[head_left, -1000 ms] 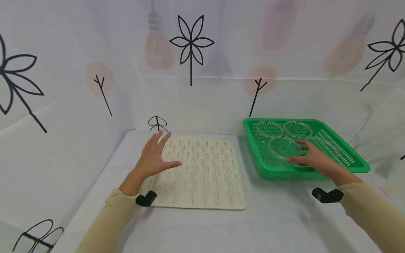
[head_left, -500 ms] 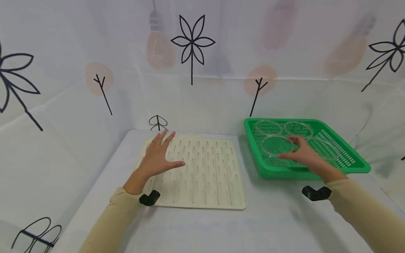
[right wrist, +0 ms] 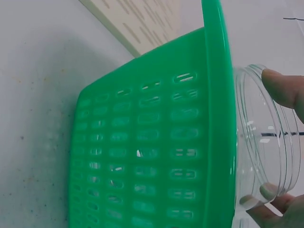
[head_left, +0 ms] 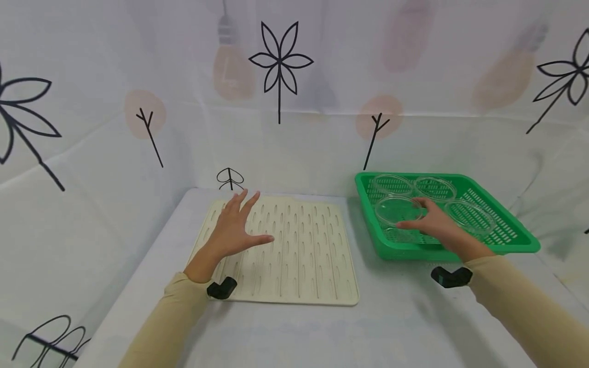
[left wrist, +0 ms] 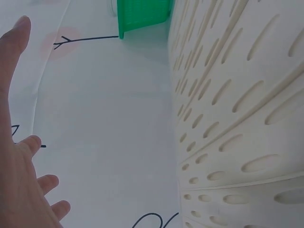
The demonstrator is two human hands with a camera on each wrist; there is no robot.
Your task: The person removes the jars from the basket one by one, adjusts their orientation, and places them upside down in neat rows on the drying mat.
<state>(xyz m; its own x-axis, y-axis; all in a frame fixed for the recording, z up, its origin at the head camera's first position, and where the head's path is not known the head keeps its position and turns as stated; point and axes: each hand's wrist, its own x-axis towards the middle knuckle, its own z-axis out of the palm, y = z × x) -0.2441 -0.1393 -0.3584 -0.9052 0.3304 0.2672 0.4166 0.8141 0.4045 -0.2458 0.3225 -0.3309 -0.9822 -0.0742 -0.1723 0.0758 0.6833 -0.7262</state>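
Observation:
My right hand (head_left: pixel 432 225) is at the green basket (head_left: pixel 414 250), its thumb and fingers pinching a clear round petri dish (head_left: pixel 397 210) by the sides. The right wrist view has this dish (right wrist: pixel 266 128) standing above the basket's rim between thumb and fingertips. Several other clear petri dishes (head_left: pixel 469 215) lie in the basket behind and to the right of it. Over the left part of a cream slotted mat (head_left: pixel 294 255), my left hand (head_left: pixel 232 232) hovers with its fingers spread and nothing in it.
A white cloth covers the table (head_left: pixel 313 335), and a patterned fabric backdrop (head_left: pixel 276 148) rises behind and at the sides. The basket stands to the right of the mat, with a narrow strip of cloth between them. Black wrist cameras (head_left: pixel 222 288) sit at both wrists.
My right hand has moved left inside the basket area, taking the petri dish with it. The left hand has drifted slightly to the right, still spread.

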